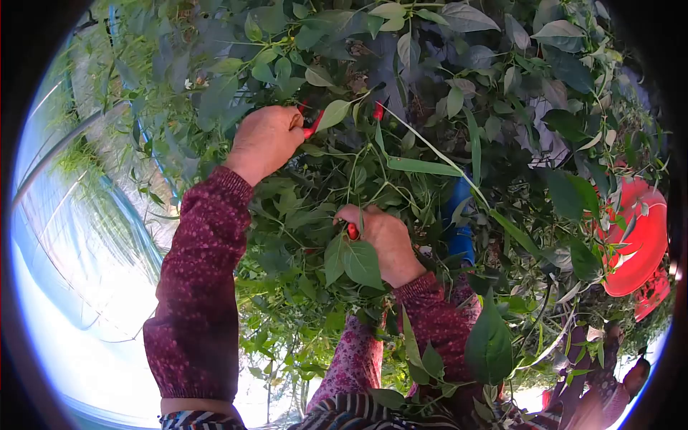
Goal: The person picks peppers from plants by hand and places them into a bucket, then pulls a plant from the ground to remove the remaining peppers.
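My left hand (269, 140) is closed at the upper left among the leaves, its fingers pinched on a slim red chili pepper (312, 127). Part of that pepper is covered by the fingers and a leaf. Lower and nearer the middle, my right hand (387, 244) curls around another red chili pepper (352, 231), of which only a short piece shows. Broad green leaves (356, 262) hang just below this hand. One more red pepper (378, 110) hangs on the pepper plant (315, 201), to the right of my left hand and touching neither hand.
A red bucket (636, 240) stands at the right, partly behind leaves. Something blue (459, 222) shows through the foliage right of my right hand. A long pale grass blade (441, 154) crosses the plants. Plastic sheeting (79, 287) and a curved pole (61, 147) are at the left.
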A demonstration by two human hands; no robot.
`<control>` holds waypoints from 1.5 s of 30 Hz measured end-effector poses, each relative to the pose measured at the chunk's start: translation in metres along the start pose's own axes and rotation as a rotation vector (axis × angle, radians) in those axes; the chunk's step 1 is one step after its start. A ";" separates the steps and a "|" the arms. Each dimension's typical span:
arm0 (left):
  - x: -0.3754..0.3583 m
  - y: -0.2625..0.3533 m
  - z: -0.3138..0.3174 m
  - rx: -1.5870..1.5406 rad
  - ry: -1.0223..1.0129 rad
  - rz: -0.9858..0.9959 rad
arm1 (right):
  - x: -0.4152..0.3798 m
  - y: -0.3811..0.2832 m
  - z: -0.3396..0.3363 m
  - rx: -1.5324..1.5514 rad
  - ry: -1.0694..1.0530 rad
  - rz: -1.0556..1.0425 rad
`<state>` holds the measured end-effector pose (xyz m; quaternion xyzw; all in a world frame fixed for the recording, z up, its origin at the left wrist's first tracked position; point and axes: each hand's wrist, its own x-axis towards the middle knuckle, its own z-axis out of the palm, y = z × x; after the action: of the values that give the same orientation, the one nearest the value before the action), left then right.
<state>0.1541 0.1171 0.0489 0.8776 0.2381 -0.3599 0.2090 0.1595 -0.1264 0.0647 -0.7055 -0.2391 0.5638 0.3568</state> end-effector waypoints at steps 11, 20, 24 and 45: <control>0.057 -0.023 0.036 0.043 -0.263 0.101 | -0.002 0.006 0.007 0.029 0.090 -0.025; 0.093 -0.064 0.082 0.093 -0.377 0.007 | -0.003 0.005 -0.002 0.031 0.079 -0.034; 0.105 -0.080 0.085 -0.317 -0.501 -0.053 | -0.004 0.004 -0.001 0.006 0.081 -0.030; 0.071 -0.032 0.098 -0.878 -0.404 -0.593 | -0.004 0.002 0.001 0.072 0.117 -0.001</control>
<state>0.1282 0.1084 -0.0733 0.5175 0.5568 -0.4312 0.4860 0.1571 -0.1306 0.0652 -0.7237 -0.1977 0.5298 0.3956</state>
